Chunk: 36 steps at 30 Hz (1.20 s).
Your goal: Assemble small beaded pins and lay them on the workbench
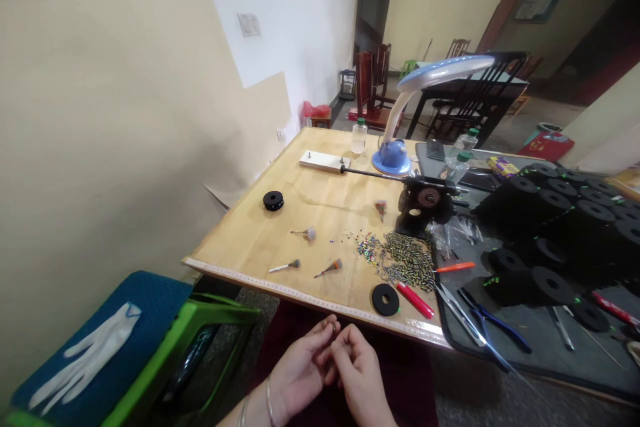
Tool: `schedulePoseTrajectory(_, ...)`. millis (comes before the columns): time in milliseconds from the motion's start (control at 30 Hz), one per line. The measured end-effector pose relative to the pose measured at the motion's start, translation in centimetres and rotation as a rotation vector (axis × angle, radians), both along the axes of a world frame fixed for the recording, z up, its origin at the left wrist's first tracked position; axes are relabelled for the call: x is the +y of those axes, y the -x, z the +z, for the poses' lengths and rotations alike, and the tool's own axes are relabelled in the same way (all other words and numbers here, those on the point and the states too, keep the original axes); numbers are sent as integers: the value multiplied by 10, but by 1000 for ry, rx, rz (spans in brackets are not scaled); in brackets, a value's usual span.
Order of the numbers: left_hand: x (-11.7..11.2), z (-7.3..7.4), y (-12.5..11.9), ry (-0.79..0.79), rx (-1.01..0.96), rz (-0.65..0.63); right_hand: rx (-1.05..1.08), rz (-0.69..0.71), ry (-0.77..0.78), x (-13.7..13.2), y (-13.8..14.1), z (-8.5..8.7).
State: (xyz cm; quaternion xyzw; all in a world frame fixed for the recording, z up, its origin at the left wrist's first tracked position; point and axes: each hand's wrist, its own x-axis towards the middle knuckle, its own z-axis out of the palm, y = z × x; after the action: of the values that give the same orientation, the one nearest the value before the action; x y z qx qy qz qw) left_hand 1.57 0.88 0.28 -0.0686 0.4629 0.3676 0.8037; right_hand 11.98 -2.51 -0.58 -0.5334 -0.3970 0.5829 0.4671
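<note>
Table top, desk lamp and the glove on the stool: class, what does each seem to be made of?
Table top: pale wood, seemingly, with faint grain and a matt finish.
Desk lamp: likely glossy plastic, smooth blue and white with a sheen.
Glove: thin and white, lying limp and flat; fabric or rubber cannot be told.

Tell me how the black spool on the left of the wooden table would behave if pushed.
The black spool lies flat on its flange, so it would probably slide, not roll. It looks small and likely light. Tipped onto its edge, its round rims could let it roll across the table.
</note>
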Motion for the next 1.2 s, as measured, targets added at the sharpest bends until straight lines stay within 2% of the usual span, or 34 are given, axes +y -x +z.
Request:
schedulePoseTrajectory(233, 1, -2, 1, 4, -10, -23, -19, -10, -2, -1, 0, -3)
schedulePoseTrajectory(700, -1, -6, 1, -52, -66, -12, 20, -15, 14, 1, 1, 3)
schedulePoseTrajectory(900, -1, 1, 1, -9, -19, -10, 3, -26, 15, 0, 0, 2)
schedulePoseTrajectory(1033, -2, 0, 1, -54, -50, -5, 25, -20, 22, 1, 0, 2)
schedulePoseTrajectory(1200, -3, -8, 0, -188, -42, -23, 55, -29, 49, 2, 0, 3)
